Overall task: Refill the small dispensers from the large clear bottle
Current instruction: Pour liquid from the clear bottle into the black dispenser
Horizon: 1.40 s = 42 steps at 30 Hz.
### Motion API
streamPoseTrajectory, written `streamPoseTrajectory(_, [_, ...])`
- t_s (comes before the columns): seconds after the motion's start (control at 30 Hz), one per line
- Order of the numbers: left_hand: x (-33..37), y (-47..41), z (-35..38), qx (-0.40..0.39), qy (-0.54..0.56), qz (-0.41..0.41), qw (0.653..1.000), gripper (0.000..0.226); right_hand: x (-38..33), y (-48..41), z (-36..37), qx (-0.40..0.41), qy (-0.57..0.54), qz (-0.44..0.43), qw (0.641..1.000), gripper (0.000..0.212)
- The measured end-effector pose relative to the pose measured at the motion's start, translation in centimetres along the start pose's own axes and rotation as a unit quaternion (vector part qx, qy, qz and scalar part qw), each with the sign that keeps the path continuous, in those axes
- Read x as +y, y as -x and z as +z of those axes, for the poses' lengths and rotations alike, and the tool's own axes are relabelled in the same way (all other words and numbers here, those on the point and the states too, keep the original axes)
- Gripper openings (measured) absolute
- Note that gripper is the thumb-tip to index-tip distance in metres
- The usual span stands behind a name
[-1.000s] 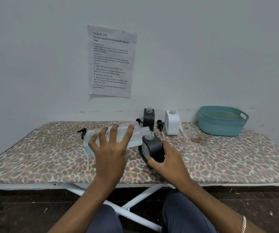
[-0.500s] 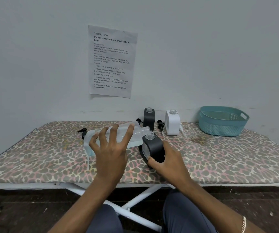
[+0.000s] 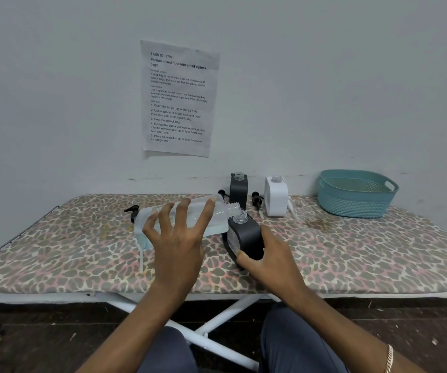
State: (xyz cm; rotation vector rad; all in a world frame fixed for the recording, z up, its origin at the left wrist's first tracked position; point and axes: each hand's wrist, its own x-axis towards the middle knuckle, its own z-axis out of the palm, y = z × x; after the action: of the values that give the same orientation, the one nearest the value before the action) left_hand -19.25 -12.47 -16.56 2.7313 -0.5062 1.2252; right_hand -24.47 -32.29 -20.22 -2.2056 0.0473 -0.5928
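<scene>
My left hand (image 3: 178, 238) grips the large clear bottle (image 3: 217, 214), tipped almost flat with its open neck pointing right. That neck hovers just over the clear mouth of a black dispenser (image 3: 245, 238), which my right hand (image 3: 268, 258) holds tilted on the leopard-print board (image 3: 351, 254). Further back, a second black dispenser (image 3: 238, 187) and a white dispenser (image 3: 276, 196) stand upright with open necks. Black pump heads lie at the far left (image 3: 132, 211) and between the back dispensers (image 3: 256, 199). I cannot see any liquid stream.
A teal plastic basket (image 3: 357, 193) sits at the back right of the board. A printed sheet (image 3: 179, 99) is taped to the wall behind. White board legs (image 3: 217, 319) cross below, above a dark floor, and my knees are near the front edge.
</scene>
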Motion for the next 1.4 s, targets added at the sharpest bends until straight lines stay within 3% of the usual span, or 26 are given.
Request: streamPoseTrajectory(1.4, [0.02, -0.06, -0.02, 0.000, 0.007, 0.002, 1.000, 0.102, -0.05, 0.05, -0.02, -0.003, -0.006, -0.001, 1.000, 0.035])
